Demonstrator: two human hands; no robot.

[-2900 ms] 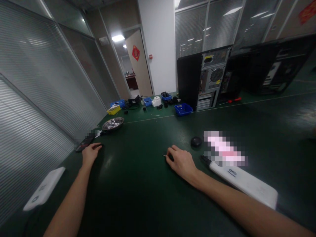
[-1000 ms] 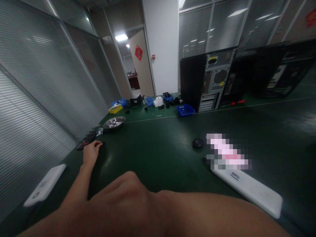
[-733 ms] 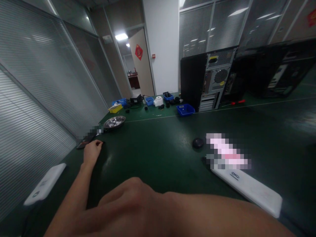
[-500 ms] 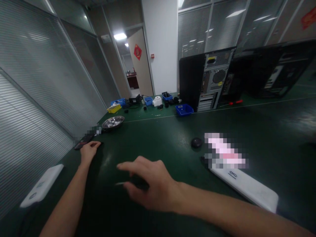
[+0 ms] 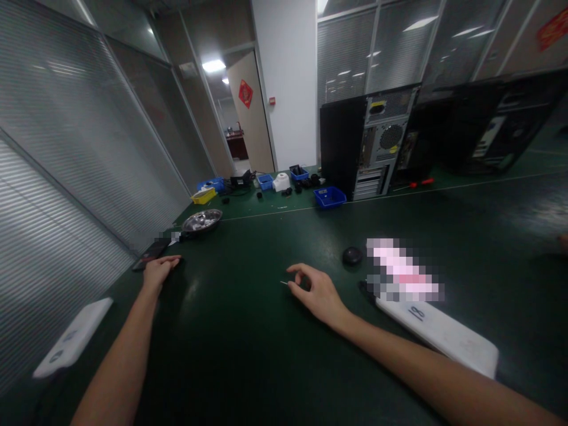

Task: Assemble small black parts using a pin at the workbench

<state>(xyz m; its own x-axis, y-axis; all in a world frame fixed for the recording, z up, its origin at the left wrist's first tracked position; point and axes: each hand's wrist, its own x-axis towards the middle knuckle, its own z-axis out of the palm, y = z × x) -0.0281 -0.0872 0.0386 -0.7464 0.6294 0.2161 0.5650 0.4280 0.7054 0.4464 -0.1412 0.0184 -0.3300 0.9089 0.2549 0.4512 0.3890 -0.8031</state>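
Observation:
My right hand hovers over or rests on the green table, left of the black computer mouse. Its index finger and thumb are apart. A thin pale sliver sticks out at the thumb tip; whether it is a nail or a separate thing I cannot tell. Further left, my left hand lies low on the tabletop beside a dark flat object, partly blurred out. Its fingertips come together, and anything between them is too small to make out.
A shiny metal dish sits beyond my left hand. White bar-shaped devices lie at the left and right. Further back are a blue tray, a yellow tray and a computer tower.
My right hand has moved right and away from me, and the pale sliver at its thumb has moved along. My left hand stays in place, its fingers a little flatter.

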